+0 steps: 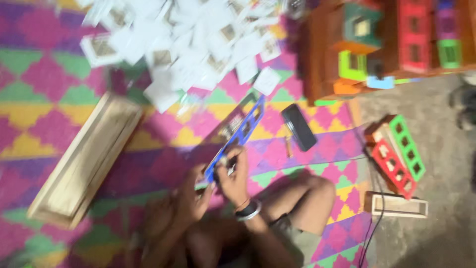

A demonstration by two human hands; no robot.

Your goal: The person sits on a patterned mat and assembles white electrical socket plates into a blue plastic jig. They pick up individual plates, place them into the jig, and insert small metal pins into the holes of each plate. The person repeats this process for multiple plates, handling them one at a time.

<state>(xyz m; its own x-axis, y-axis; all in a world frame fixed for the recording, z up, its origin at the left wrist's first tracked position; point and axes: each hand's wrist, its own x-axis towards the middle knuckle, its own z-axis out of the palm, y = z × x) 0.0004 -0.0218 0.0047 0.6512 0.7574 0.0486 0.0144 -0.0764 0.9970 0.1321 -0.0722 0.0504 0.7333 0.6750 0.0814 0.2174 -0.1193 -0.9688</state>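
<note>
hands: both meet at the near end of the blue strip (237,136); frame is motion-blurred, so finger detail is soft.
right hand (234,179): fingers curled around the strip's lower end, grasping it; dark band and bangle on the wrist.
left hand (191,194): just beside the right, fingertips touching the same lower end from the left; whether it grips or only steadies, cannot tell.
strip position: held above the patterned mat (44,84), starting at the hands and running up and to the right, away from the body.
long axis: diagonal, near-left to far-right; a row of square cut-outs along its length.
nearer hand: right hand sits higher on the strip, left hand slightly below it.
right side: bent knee (312,198) close under the right forearm.
beyond strip: dark flat rectangular object (299,127) on the mat, just right of the strip's far end, apart from it.
left side: long wooden tray (87,161), well apart.
far: heap of white packets (183,44); stack of coloured frames (396,39) at far right.
obstruction: nothing between hands and strip.
</note>
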